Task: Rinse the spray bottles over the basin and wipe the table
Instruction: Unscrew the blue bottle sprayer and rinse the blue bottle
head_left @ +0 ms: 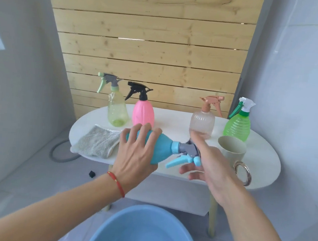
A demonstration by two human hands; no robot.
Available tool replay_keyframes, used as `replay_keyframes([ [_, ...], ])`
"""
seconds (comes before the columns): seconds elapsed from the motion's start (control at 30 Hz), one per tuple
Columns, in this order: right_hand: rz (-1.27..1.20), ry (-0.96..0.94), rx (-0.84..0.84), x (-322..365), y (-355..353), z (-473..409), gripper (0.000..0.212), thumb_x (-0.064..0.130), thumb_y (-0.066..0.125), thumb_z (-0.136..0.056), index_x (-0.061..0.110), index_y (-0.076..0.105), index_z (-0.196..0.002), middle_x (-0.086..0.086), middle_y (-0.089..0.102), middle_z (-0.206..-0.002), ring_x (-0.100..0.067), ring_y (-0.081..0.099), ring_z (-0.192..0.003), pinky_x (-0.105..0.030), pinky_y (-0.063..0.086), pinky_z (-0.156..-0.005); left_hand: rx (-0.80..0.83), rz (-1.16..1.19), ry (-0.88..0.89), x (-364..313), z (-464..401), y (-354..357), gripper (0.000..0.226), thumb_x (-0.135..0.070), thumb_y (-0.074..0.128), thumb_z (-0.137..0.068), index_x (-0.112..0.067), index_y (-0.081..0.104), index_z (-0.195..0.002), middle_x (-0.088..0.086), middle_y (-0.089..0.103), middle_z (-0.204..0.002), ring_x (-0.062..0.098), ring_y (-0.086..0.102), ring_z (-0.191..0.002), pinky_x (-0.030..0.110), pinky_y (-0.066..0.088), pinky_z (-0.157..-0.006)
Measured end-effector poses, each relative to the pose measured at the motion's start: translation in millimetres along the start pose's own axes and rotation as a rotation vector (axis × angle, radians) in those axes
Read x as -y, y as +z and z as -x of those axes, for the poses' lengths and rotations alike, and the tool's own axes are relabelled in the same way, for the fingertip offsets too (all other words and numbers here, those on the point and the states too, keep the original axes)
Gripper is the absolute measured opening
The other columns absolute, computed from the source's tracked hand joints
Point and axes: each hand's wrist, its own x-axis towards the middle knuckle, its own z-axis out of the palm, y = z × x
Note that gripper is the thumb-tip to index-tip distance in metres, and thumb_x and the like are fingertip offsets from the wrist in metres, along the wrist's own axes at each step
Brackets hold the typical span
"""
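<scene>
My left hand (pixel 135 157) grips the body of a blue spray bottle (pixel 164 149), which lies sideways above the white table (pixel 262 169) with its nozzle to the right. My right hand (pixel 206 163) is at the bottle's grey and blue trigger head (pixel 188 152), thumb over the top and fingers spread below it. Along the back of the table stand a yellow-green bottle (pixel 116 110), a pink bottle (pixel 143 113), a clear peach bottle (pixel 202 122) and a green bottle (pixel 237 126). A grey cloth (pixel 97 143) lies at the table's left. The blue basin (pixel 143 233) sits below at the bottom.
A beige cup (pixel 231 148) stands at the table's right front, with a metal ring (pixel 243 173) by the edge beside it. A grey hose (pixel 62 151) lies coiled on the floor to the left. A wooden slat wall rises behind the table.
</scene>
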Motion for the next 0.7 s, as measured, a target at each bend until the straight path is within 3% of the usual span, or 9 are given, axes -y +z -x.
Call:
replay_keyframes([
  [0.13,0.137,0.027,0.108,-31,28,5,0.034,0.037,0.066,-0.097,0.003,0.071,-0.094,-0.005,0.073,-0.073,-0.020,0.068,-0.058,-0.031,0.052,-0.061,0.126,-0.182,0.051,15,40,-16,0.086,-0.020,0.082,-0.048,-0.013,0.056,-0.130,0.020,0.052,-0.125,0.044,0.051,-0.110,0.054,0.041,-0.086],
  [0.23,0.153,0.001,0.206,-44,41,10,0.020,0.026,0.065,-0.099,0.006,0.065,-0.095,-0.004,0.074,-0.078,-0.018,0.068,-0.066,-0.032,0.054,-0.066,0.231,-0.193,0.058,26,60,-24,0.084,-0.020,0.080,-0.045,-0.015,0.056,-0.126,0.019,0.052,-0.121,0.043,0.051,-0.106,0.052,0.042,-0.081],
  [0.3,0.415,-0.189,0.213,-46,44,13,0.011,0.023,0.067,-0.097,0.016,0.059,-0.099,0.004,0.076,-0.086,-0.017,0.070,-0.079,-0.036,0.053,-0.076,0.285,-0.140,0.030,33,69,-28,0.082,-0.025,0.078,-0.043,-0.017,0.056,-0.122,0.013,0.050,-0.116,0.038,0.050,-0.100,0.046,0.042,-0.075],
  [0.4,0.649,-0.429,0.209,-51,50,15,0.022,0.014,0.069,-0.092,0.027,0.052,-0.095,0.012,0.071,-0.104,-0.009,0.065,-0.088,-0.031,0.049,-0.083,0.346,-0.050,-0.037,42,80,-31,0.079,-0.034,0.075,-0.044,-0.021,0.055,-0.119,0.006,0.045,-0.110,0.032,0.047,-0.092,0.041,0.042,-0.070],
  [0.47,0.568,-0.468,0.246,-53,53,15,0.025,0.008,0.067,-0.088,0.028,0.058,-0.100,0.010,0.068,-0.116,-0.004,0.063,-0.102,-0.025,0.047,-0.086,0.367,-0.015,-0.090,46,83,-33,0.078,-0.038,0.074,-0.046,-0.024,0.053,-0.119,0.004,0.043,-0.109,0.030,0.046,-0.090,0.042,0.044,-0.069],
  [0.57,0.284,-0.318,0.247,-52,63,17,0.021,0.024,0.066,-0.084,0.027,0.072,-0.104,0.011,0.057,-0.134,0.018,0.053,-0.113,-0.007,0.039,-0.090,0.374,-0.016,-0.120,48,83,-37,0.075,-0.039,0.072,-0.047,-0.023,0.055,-0.118,0.004,0.044,-0.109,0.029,0.046,-0.090,0.042,0.045,-0.069],
  [0.63,0.153,-0.325,0.168,-52,70,15,0.020,0.034,0.066,-0.089,0.024,0.077,-0.101,0.007,0.057,-0.140,0.023,0.038,-0.129,-0.008,0.034,-0.101,0.367,-0.016,-0.134,48,81,-39,0.074,-0.039,0.072,-0.047,-0.023,0.055,-0.118,0.005,0.045,-0.109,0.030,0.046,-0.090,0.042,0.045,-0.070],
  [0.7,0.076,-0.352,0.127,-50,75,16,0.030,0.045,0.061,-0.089,0.023,0.081,-0.096,0.008,0.061,-0.139,0.017,0.024,-0.143,-0.017,0.031,-0.109,0.348,-0.017,-0.129,48,78,-41,0.075,-0.038,0.073,-0.047,-0.023,0.056,-0.118,0.006,0.045,-0.109,0.030,0.046,-0.090,0.041,0.043,-0.070],
])
